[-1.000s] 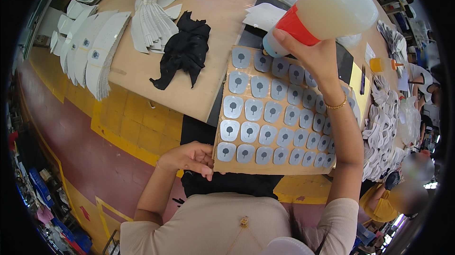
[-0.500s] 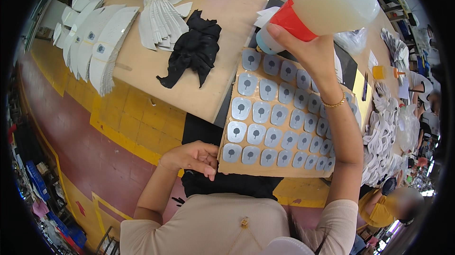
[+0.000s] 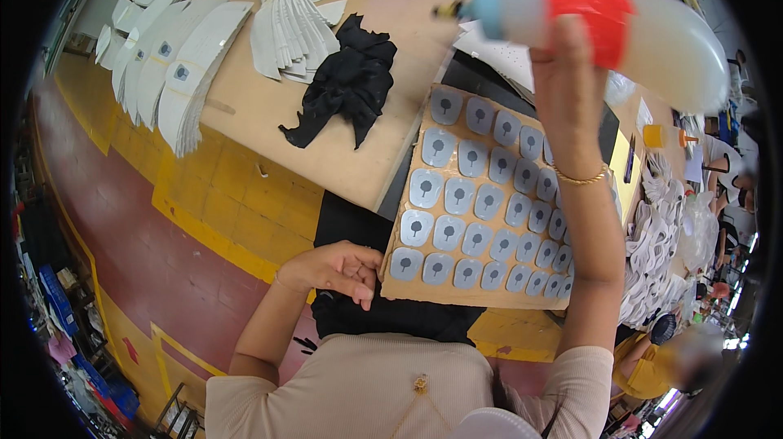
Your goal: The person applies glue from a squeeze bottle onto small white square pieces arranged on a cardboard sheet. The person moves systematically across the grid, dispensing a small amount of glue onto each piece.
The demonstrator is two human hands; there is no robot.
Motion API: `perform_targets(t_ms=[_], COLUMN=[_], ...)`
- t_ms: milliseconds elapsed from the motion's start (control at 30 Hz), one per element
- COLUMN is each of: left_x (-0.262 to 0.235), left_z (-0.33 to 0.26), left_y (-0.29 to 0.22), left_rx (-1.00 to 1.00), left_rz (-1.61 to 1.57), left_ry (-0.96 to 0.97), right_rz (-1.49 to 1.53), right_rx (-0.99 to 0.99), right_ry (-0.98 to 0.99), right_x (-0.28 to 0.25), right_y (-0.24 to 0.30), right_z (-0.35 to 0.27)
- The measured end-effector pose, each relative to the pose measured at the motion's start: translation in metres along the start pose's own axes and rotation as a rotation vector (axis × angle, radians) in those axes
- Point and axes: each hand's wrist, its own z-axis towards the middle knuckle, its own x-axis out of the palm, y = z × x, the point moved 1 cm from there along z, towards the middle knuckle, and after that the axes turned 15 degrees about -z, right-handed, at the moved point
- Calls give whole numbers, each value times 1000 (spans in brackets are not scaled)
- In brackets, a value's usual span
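Note:
My right hand (image 3: 568, 72) is wrapped round a large, cloudy squeeze bottle (image 3: 665, 48) with a red band and a pale blue cap. The bottle is nearly on its side above the table, its dark nozzle toward the left, blurred. Beneath that arm lies a brown cardboard sheet (image 3: 481, 298) bearing rows of small glossy grey patches (image 3: 459, 193), each with a dark tree-like mark. My left hand (image 3: 338, 272) is at the sheet's lower left edge, fingers loosely bent and apart, fingertips at or against the edge. My right forearm hides some patches.
On the table (image 3: 269, 125) lie a crumpled black cloth (image 3: 351, 84), a banded fan of white pieces (image 3: 289, 19) and more white stacks (image 3: 192, 84). To the right are a small orange-yellow bottle (image 3: 654, 136), a pen (image 3: 629, 158) and heaped white pieces (image 3: 652, 243). A person in yellow (image 3: 640, 366) is at lower right.
The bottle has swung up and away from the patches, from nozzle-down to nearly level, my right hand rising with it. My left hand stays near the sheet's corner. The view has shifted slightly.

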Motion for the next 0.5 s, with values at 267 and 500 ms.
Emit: perform_targets(t_ms=[267, 500], left_x=[-6, -2], left_z=[2, 4], left_y=[6, 5], left_rx=[-14, 30], left_rz=[-32, -76], left_ry=[12, 77], right_rz=[114, -329], right_rx=[121, 138], right_ry=[16, 150], right_x=[-16, 15], right_y=[24, 9], right_z=[-3, -18])
